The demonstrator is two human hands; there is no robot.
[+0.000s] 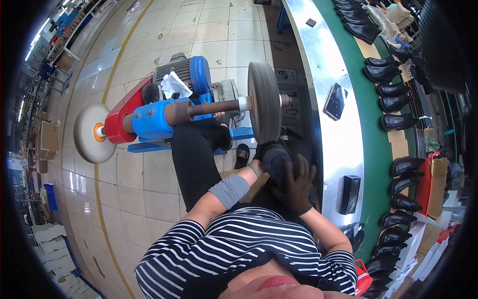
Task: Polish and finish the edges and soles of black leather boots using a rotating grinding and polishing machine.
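Note:
A black shoe or boot (275,155) is held just below the rim of a grey buffing wheel (264,102), whose surface looks smeared as if turning. Whether shoe and wheel touch, I cannot tell. My left hand (258,166) grips the shoe from its left side; most of its fingers are hidden behind the dark leather. A grey band covers that forearm. Over the shoe's right side lies my right hand (296,185) in a dark glove, its fingers spread and stretched out.
The wheel's shaft runs left through a blue housing (152,121) to a pale second wheel (92,133). Behind stands a motor (181,72) with a white cloth (175,85). A metal bench (343,154) on the right bears a phone (335,101) and a black block (350,195), beside rows of black shoes (398,122).

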